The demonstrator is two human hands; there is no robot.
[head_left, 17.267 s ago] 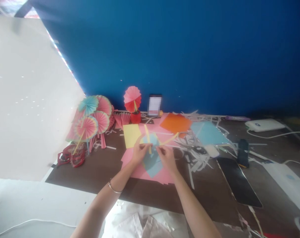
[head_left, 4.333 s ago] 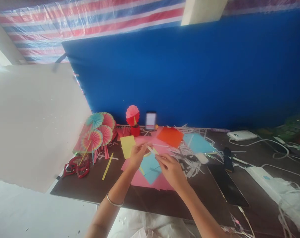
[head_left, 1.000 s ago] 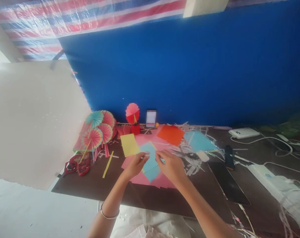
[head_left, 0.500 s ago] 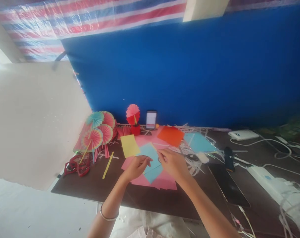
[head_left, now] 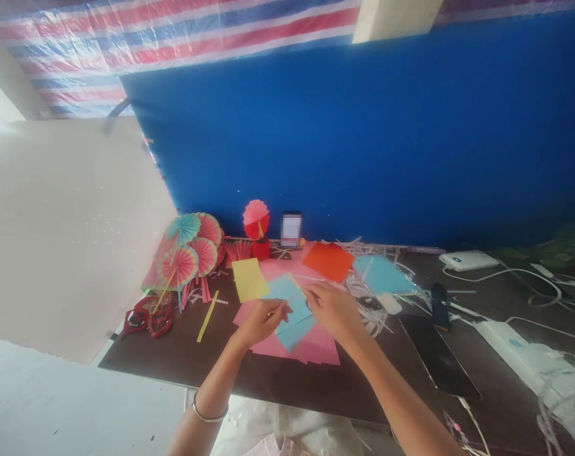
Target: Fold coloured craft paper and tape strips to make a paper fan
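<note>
Head view: left hand (head_left: 263, 320) and right hand (head_left: 332, 310) are apart, fingertips bunched; whether either grips anything, I cannot tell. Between and beneath them, blue paper (head_left: 287, 290) seems flat, not yet pleated. Beyond the left hand, pleated fans (head_left: 190, 258) look finished.

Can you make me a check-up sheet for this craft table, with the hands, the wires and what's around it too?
Surface: dark table, partly covered by paper.
Work things: light blue paper on pink paper, near the middle; yellow sheet to the left.
Clutter: white strips heaped on the right; one yellow strip on the left.
Grip: left hand and right hand above the blue paper, fingers curled; too small to tell what they hold.
Cables: white cables tangled on the right.
Surroundings: blue panel behind.
</note>
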